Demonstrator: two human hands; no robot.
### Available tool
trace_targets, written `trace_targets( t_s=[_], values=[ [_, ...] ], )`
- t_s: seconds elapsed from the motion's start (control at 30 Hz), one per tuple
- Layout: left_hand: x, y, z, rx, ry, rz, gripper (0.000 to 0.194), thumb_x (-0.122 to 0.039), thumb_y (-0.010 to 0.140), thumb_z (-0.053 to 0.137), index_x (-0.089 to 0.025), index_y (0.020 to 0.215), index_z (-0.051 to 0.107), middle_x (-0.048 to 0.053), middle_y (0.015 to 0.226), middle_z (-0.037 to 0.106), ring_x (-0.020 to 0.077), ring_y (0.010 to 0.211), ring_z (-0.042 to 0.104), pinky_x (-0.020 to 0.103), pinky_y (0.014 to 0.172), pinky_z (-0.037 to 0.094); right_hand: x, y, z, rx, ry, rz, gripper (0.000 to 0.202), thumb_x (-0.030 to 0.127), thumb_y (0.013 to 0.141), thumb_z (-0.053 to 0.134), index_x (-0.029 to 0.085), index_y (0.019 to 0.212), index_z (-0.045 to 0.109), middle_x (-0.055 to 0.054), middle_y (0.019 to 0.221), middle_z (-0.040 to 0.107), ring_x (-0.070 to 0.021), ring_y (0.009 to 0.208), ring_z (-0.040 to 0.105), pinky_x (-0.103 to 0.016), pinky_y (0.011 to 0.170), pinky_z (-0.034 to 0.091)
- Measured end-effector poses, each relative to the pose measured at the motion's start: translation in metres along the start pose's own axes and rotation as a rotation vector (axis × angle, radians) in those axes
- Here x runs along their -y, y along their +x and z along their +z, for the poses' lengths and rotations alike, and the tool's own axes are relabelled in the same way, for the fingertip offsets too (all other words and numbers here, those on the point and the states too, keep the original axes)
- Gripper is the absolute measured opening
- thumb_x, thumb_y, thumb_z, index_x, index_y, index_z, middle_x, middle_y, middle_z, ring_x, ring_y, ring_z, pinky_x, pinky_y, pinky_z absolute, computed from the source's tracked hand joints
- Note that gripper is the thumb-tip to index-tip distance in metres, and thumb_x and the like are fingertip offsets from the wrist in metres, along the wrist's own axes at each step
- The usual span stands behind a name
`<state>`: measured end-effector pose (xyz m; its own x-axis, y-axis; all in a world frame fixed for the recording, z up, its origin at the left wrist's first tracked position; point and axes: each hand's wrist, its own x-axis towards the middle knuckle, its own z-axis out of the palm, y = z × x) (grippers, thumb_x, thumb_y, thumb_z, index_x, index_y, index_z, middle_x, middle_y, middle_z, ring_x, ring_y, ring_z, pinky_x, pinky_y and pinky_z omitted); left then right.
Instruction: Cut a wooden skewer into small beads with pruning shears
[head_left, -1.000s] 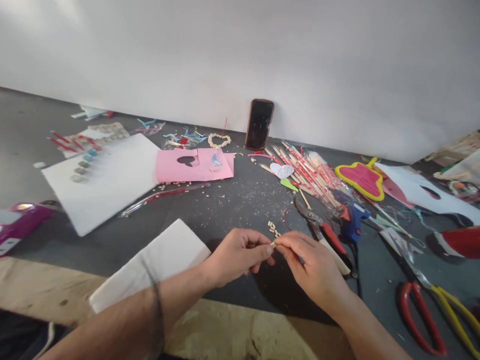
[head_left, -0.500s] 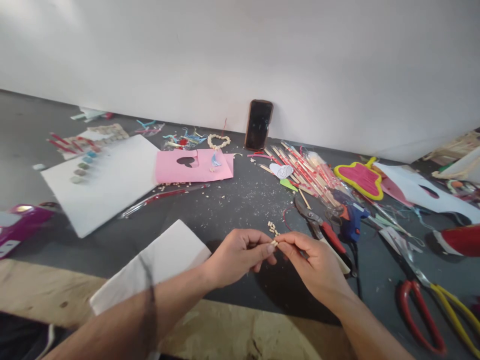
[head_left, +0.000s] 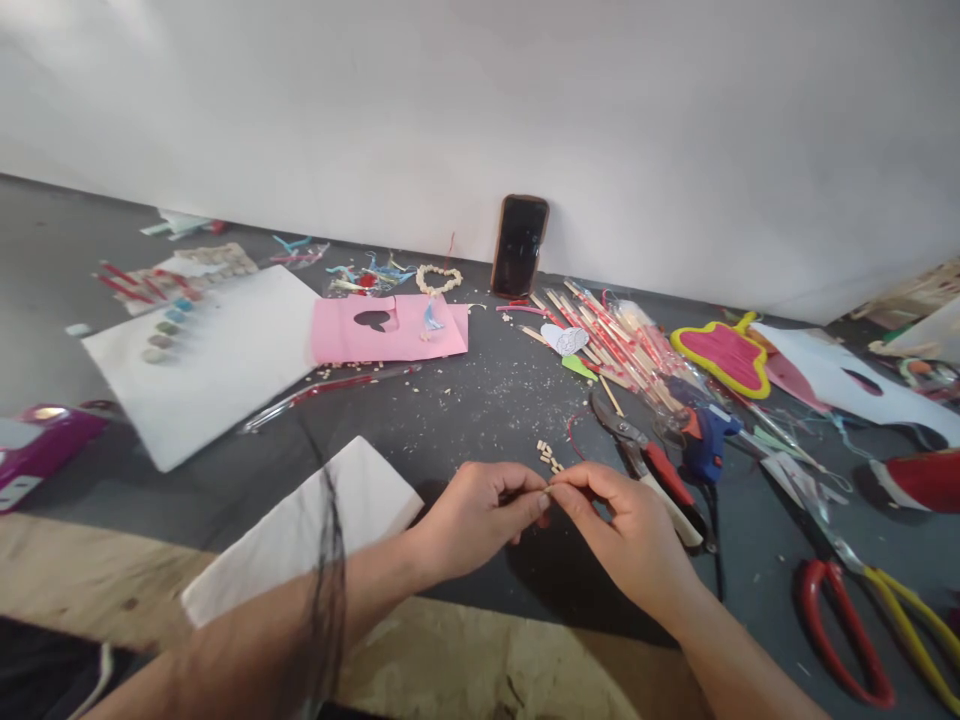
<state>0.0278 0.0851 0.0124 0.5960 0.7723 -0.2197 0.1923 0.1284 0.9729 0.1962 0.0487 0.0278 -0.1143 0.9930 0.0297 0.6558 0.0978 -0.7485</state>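
My left hand and my right hand meet tip to tip above the dark table, each with thumb and finger pinched. Between them is a tiny pale piece, mostly covered by the fingertips, like a short bit of wooden stick. Just beyond the fingers lies a small pile of short pale cut pieces. To the right of the pile rest red-handled pruning shears. A white slab lies beneath and beside my left forearm.
A phone leans against the wall. Red-patterned wooden sticks lie before it. At right are a blue glue gun and large scissors. Pink card, a heart-shaped pale ring and a white sheet lie left.
My fingertips have closed in more tightly, so less of the pale piece shows. Both hands stay almost in place; the view has shifted very slightly.
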Motion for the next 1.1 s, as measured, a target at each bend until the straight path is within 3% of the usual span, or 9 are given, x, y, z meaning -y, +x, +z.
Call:
trace_targets(
  t_s=[0.2,0.33,0.47,0.67,0.83,1.1],
  values=[
    [0.0001,0.0027,-0.0011,0.117,-0.236,-0.153,0.021,-0.031,0.079,0.054,-0.012,0.077,0.064,-0.005,0.048,0.047,0.0042,0.042,0.037,0.016,0.040,0.031,-0.0009,0.0013,0.0013,0.045,0.023,0.069,0.019,0.028,0.086,0.047,0.021,0.073,0.059,0.003,0.066,0.063,-0.0114,0.062,0.055,-0.021,0.059,0.041],
    [0.0034,0.0048,-0.0007,0.133,-0.333,-0.184,0.021,-0.031,0.075,0.058,-0.011,0.075,0.065,0.000,0.061,0.059,0.0035,0.042,0.040,0.016,0.039,0.034,-0.0050,0.0014,0.0014,0.094,0.085,0.132,0.022,0.032,0.087,0.045,0.021,0.075,0.060,0.002,0.066,0.063,-0.0121,0.063,0.054,-0.022,0.058,0.041],
    [0.0037,0.0054,-0.0010,0.122,-0.274,-0.198,0.024,-0.034,0.076,0.056,-0.012,0.076,0.065,0.003,0.073,0.065,0.0047,0.046,0.046,0.016,0.038,0.035,-0.0071,0.0015,0.0027,0.114,0.144,0.163,0.023,0.034,0.086,0.046,0.021,0.073,0.060,0.002,0.064,0.062,-0.0116,0.060,0.052,-0.021,0.055,0.039],
    [-0.0036,0.0046,-0.0022,0.124,-0.159,-0.200,0.024,-0.032,0.079,0.051,-0.013,0.073,0.064,-0.002,0.059,0.060,0.0024,0.039,0.037,0.015,0.038,0.028,-0.0071,0.0021,0.0026,0.119,0.184,0.181,0.023,0.035,0.086,0.047,0.020,0.073,0.058,0.002,0.063,0.062,-0.0116,0.060,0.052,-0.022,0.055,0.038],
    [0.0015,0.0042,0.0002,0.093,-0.120,-0.130,0.026,-0.033,0.079,0.050,-0.013,0.076,0.064,0.000,0.065,0.062,0.0040,0.044,0.039,0.017,0.043,0.029,-0.0072,0.0012,0.0020,0.121,0.191,0.188,0.022,0.034,0.086,0.047,0.020,0.074,0.057,0.002,0.066,0.061,-0.0116,0.061,0.051,-0.022,0.056,0.039],
    [0.0027,0.0022,0.0000,0.074,-0.013,-0.110,0.029,-0.035,0.080,0.047,-0.014,0.074,0.066,-0.005,0.047,0.043,0.0071,0.045,0.036,0.020,0.045,0.026,-0.0033,0.0026,0.0022,0.116,0.162,0.188,0.023,0.033,0.086,0.046,0.020,0.072,0.057,0.002,0.065,0.062,-0.0118,0.059,0.051,-0.023,0.054,0.039]
  ],
)
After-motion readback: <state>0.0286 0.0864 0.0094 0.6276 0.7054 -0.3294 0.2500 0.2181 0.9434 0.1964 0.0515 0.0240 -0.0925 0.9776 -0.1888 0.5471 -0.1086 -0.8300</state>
